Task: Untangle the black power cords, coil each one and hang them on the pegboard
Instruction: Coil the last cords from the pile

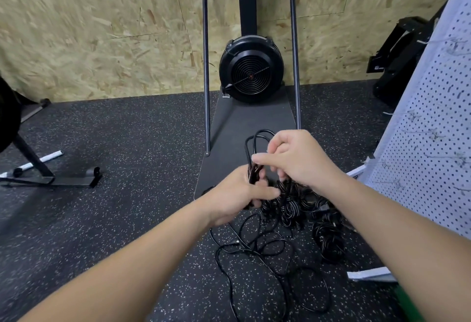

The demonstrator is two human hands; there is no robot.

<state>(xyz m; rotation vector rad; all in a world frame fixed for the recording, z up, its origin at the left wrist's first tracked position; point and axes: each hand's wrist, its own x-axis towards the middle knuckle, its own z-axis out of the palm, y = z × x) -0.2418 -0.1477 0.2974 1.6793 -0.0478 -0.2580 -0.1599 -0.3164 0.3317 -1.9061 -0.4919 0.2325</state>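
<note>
Speckled rubber floor (114, 207) was strewn with black power cords (288, 204). One looped cord (251, 153) was gripped by left hand (237, 194) and pinched by right hand (295, 158).

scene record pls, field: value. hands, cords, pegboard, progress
left hand: grips the folded loops of a black cord
right hand: pinches the same cord near its top
loose cord: sprawled on the floor, uncoiled
coiled cords: bundles lying on the floor by the pegboard
pegboard: white, at right; visible hooks carry no cords
progress: coiling under way, nothing hung
</note>
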